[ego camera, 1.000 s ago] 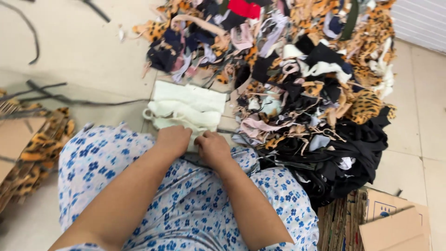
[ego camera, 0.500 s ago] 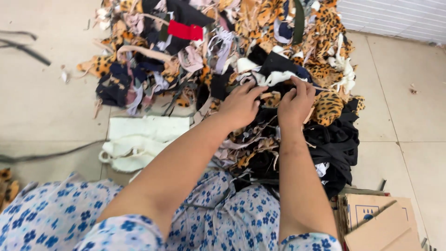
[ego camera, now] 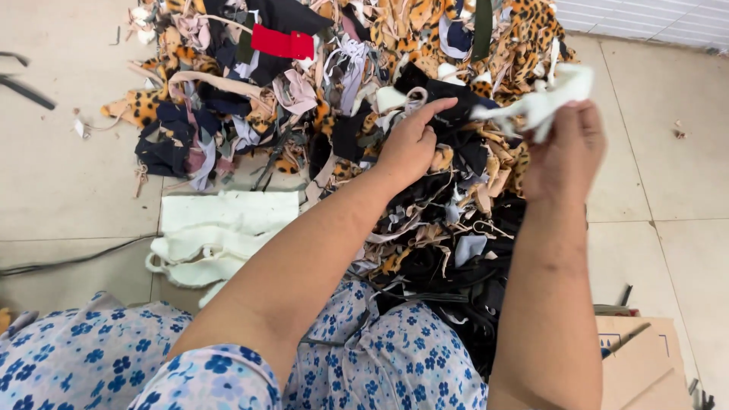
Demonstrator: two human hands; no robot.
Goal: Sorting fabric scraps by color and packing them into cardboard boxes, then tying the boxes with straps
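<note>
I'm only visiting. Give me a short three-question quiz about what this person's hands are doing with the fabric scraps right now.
1. True or false: the right hand holds a white scrap lifted above the scrap pile.
2. What does the left hand rest on? A) the cardboard box B) the scrap pile C) the floor tile
3. Which colour is the folded stack of fabric lying left of the pile?

Key
1. True
2. B; its forefinger points out over dark scraps.
3. White, or cream.
</note>
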